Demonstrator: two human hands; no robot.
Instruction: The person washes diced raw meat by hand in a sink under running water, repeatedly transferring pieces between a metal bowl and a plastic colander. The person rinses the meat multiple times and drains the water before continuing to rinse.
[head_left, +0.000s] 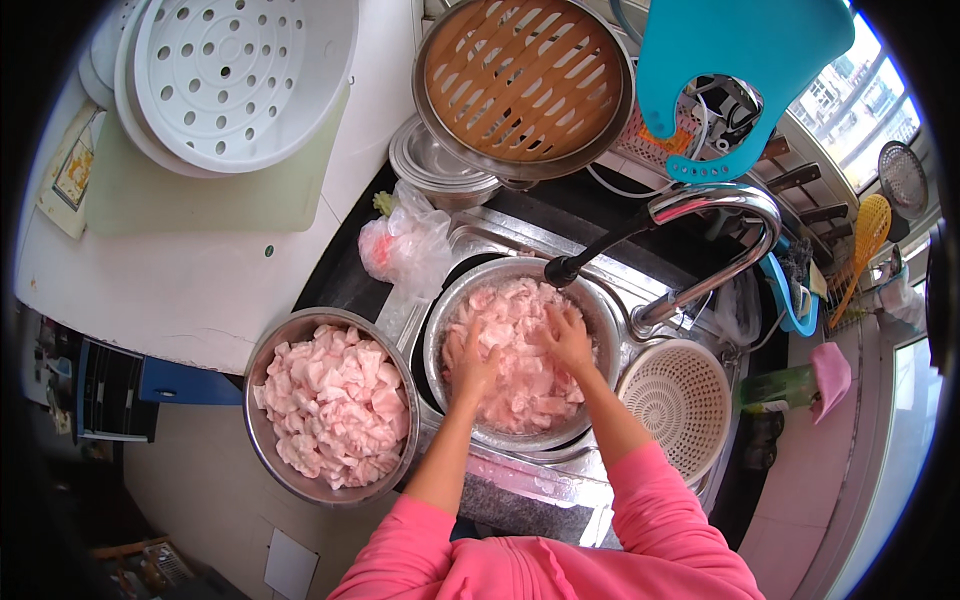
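Both of my hands are in a large metal basin (604, 360) set in the sink, among pale pink pieces of raw fatty meat (517, 315) in water. At the left side of the basin my left hand (474, 367) rests with spread fingers on the pieces. My right hand (568, 337) touches them at the right, its fingertips partly hidden. Above the basin's back rim hangs the black spout of a chrome faucet (712, 277). A second steel bowl (259, 442), heaped with similar pieces (337, 405), stands to the left.
A beige plastic colander (675, 405) sits right of the basin. Behind are a knotted plastic bag (412, 240), stacked metal bowls (439, 187) and a pan with a brown slotted rack (525, 82). White perforated baskets (240, 90) lie on a green cutting board (202, 202). A turquoise board (750, 37) hangs at the upper right.
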